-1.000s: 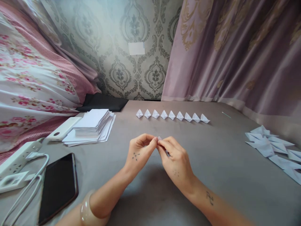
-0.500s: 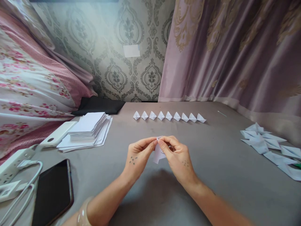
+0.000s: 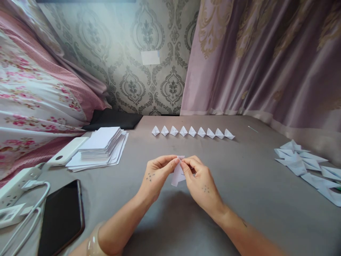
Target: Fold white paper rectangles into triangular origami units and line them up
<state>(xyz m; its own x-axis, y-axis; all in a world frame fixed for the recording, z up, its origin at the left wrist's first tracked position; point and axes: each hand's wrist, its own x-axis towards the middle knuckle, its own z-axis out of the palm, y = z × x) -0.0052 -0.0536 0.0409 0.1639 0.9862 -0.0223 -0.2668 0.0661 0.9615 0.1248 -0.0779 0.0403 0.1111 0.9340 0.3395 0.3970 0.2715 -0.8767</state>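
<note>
Above the middle of the table, a small folded piece of white paper [image 3: 176,175] hangs down between my two hands. My left hand [image 3: 157,174] pinches its upper left edge between thumb and fingers. With thumb and fingertips, my right hand [image 3: 199,177] grips the upper right side, and its fingers hide part of the folds. Beyond the hands, several small folded paper boats [image 3: 183,131] stand in a row across the table. At the far right lies a loose pile of folded white paper pieces [image 3: 295,161].
A stack of white paper [image 3: 99,138] sits at the left, beside a white power bank [image 3: 68,151]. Nearer lie a black phone [image 3: 62,217] and a power strip [image 3: 20,185] with white cables. Dark cloth [image 3: 114,120] rests at the back. Curtains [image 3: 226,71] border the grey tabletop [image 3: 255,177].
My right hand has shifted slightly away from the left, showing more of the paper's top edge. The paper has turned a little. The whole view has moved slightly.
</note>
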